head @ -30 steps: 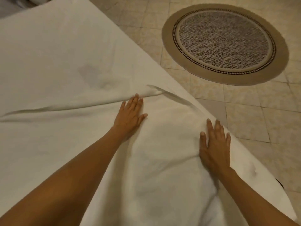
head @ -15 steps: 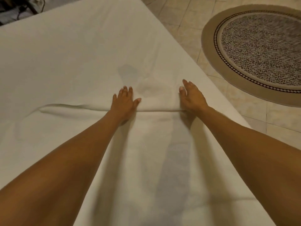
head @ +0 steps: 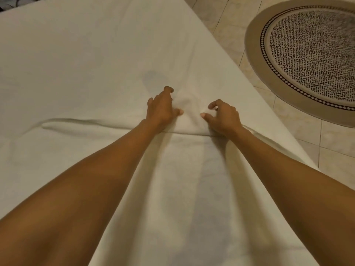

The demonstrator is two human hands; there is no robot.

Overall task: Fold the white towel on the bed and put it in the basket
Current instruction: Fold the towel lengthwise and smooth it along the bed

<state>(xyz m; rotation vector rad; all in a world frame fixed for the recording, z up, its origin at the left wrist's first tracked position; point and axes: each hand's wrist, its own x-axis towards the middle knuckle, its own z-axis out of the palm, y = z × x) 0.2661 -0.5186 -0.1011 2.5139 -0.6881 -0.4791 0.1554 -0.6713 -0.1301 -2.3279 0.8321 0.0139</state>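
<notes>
The white towel [head: 178,189] lies spread over the white bed [head: 76,54], its far edge forming a raised fold across the middle. My left hand [head: 161,108] rests on that far edge with fingers curled, pinching the cloth. A short way to its right, my right hand [head: 222,117] also grips the edge with bent fingers. A small bunch of towel puckers between the two hands. No basket is in view.
The bed's right edge [head: 240,77] runs diagonally down to a tiled floor [head: 326,150]. A round patterned rug [head: 307,54] lies on the floor at the upper right. Dark items [head: 11,0] show at the top left corner.
Both hands were flat on the towel; they moved up to its far edge, came closer together and curled their fingers into the cloth, bunching it.
</notes>
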